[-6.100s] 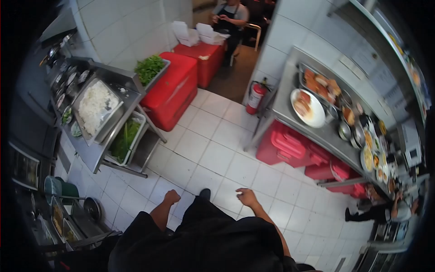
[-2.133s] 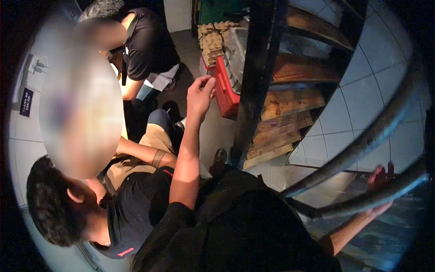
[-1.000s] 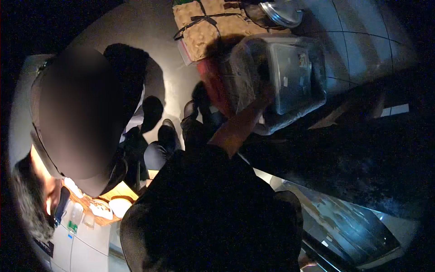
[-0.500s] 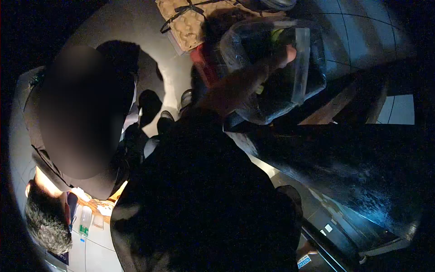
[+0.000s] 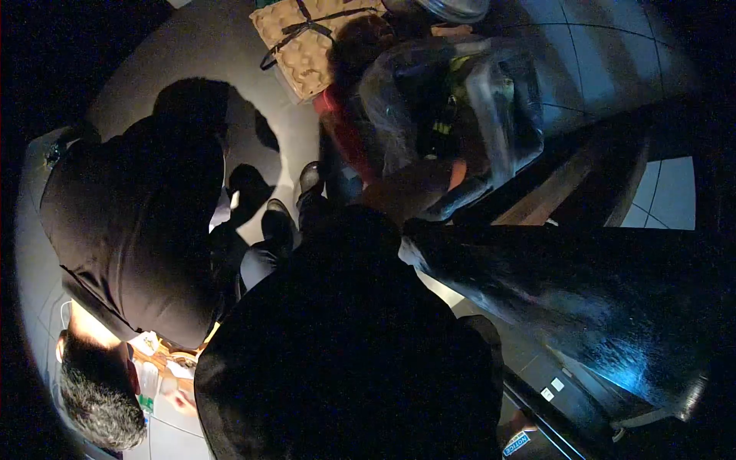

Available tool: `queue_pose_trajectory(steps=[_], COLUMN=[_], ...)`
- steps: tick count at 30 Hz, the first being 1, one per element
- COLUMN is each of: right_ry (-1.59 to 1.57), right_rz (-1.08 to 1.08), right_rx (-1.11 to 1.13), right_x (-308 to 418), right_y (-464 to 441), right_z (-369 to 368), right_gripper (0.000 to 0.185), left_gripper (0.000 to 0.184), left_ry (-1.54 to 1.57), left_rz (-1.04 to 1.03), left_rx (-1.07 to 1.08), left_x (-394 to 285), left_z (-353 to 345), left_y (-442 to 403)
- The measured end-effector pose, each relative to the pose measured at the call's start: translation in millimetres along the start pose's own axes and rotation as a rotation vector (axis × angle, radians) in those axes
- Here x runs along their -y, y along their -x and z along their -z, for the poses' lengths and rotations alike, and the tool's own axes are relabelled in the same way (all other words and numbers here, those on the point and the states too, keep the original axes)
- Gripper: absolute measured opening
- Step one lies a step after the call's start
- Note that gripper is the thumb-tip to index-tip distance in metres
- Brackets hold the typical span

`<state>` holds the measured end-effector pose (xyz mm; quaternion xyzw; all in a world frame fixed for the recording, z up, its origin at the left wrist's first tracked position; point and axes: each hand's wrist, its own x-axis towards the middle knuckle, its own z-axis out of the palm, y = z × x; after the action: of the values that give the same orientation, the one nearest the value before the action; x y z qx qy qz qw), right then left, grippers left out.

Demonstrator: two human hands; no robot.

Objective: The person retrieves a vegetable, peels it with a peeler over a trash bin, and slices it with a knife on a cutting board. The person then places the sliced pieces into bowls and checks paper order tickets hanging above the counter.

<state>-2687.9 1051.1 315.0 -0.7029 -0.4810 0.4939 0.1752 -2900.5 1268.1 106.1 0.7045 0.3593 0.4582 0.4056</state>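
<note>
Over the near edge of the clear plastic tub (image 5: 379, 86), the person's left arm is stretching forward, and the left hand (image 5: 472, 153) is resting in deep shadow close to the tub's near right corner. How far its fingers are opening, and whether they are gripping anything, I cannot tell. A blurred, see-through panel (image 5: 484, 92) is standing just beyond that hand, leaning across the tub's right side. Green pieces (image 5: 461, 70) are showing dimly inside, toward the far edge.

The tub is sitting between a red box (image 5: 343, 126) at its left and wooden boards (image 5: 556, 184) at its right. Off its far left corner, an egg tray (image 5: 307, 57) is lying tied with black straps; near its far edge, a round metal lid (image 5: 457, 8) is catching some light.

Well behind, the right hand (image 5: 523, 421) is showing only as a small dim patch beside a black rail (image 5: 540, 418), above a blue notice (image 5: 517, 443); its opening and hold are staying unclear.

At left, a co-worker (image 5: 142, 230) in black is bending over a brightly lit table (image 5: 172, 437).
</note>
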Motion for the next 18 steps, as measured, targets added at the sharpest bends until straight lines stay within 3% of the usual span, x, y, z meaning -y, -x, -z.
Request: queue_pose_trajectory(steps=[11,15,18], right_ry=[-0.041,-0.097,-0.149], right_rz=[0.036,0.102,0.182], right_rx=[-0.048,-0.072,-0.083], right_x=[11,17,22], right_y=[2,12,24], right_z=[32,63,96], right_gripper=[0.044,0.043,0.043], left_gripper=[0.026,0.026,0.026], left_ry=[-0.069,-0.077,0.003], left_rz=[-0.185,-0.368,-0.621], left_rx=[0.319,0.486,0.653], left_x=[-7,-16,-16], left_z=[27,45,67], left_y=[-3,5,12])
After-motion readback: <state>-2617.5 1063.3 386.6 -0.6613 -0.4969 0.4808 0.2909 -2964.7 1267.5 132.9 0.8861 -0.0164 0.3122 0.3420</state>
